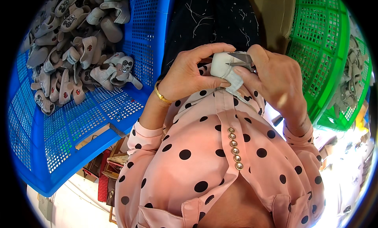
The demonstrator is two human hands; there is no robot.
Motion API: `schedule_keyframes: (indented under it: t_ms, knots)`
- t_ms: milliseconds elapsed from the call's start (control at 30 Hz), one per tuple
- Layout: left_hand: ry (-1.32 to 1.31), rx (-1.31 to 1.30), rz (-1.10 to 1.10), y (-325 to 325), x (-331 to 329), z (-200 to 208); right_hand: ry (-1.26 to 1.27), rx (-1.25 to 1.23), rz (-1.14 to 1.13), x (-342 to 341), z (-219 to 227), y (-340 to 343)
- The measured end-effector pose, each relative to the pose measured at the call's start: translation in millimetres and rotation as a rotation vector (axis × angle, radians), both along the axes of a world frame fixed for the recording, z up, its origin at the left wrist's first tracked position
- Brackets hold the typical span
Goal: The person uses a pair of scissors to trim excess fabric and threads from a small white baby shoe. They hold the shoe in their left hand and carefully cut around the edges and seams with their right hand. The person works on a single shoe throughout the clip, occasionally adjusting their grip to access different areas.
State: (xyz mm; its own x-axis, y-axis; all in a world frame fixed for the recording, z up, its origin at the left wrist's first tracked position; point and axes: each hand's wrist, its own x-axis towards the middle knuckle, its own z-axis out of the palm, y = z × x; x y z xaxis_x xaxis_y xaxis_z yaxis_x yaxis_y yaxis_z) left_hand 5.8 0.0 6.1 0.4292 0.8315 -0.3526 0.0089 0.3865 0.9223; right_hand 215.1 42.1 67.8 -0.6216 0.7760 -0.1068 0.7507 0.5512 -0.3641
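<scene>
Your left hand grips the pale shoe, your right hand the snips: angle them off its surface.

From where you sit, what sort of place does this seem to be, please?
Probably a shoe workshop: small grey shoes lie heaped in a blue basket, the left hand holds a pale shoe, and loose threads dot the dark cloth.
</scene>
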Motion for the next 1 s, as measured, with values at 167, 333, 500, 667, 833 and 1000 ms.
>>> schedule_keyframes:
  t_ms: [167, 333, 500, 667, 833, 1000]
  knots:
    - [0.009, 0.016, -0.011, -1, -3, 1, 0.274, -0.441, -0.144, 3, -18, -4]
    - [-0.049, 0.037, 0.020, -4, -6, -7, 0.586, -1.144, -0.392, 4, -36, -7]
    - [-0.059, 0.029, 0.002, -4, -8, -10, 0.687, -1.502, -0.544, 5, -34, -7]
    - [-0.077, 0.043, -0.011, -1, -10, -12, 0.654, -1.248, -0.442, 6, -39, -7]
    - [-0.141, -0.010, 0.034, 0, -14, -16, 0.454, -0.729, -0.288, 21, -31, -5]
    - [-0.164, -0.044, 0.064, 3, -10, -11, 0.830, -1.413, -0.732, 1, -31, -26]
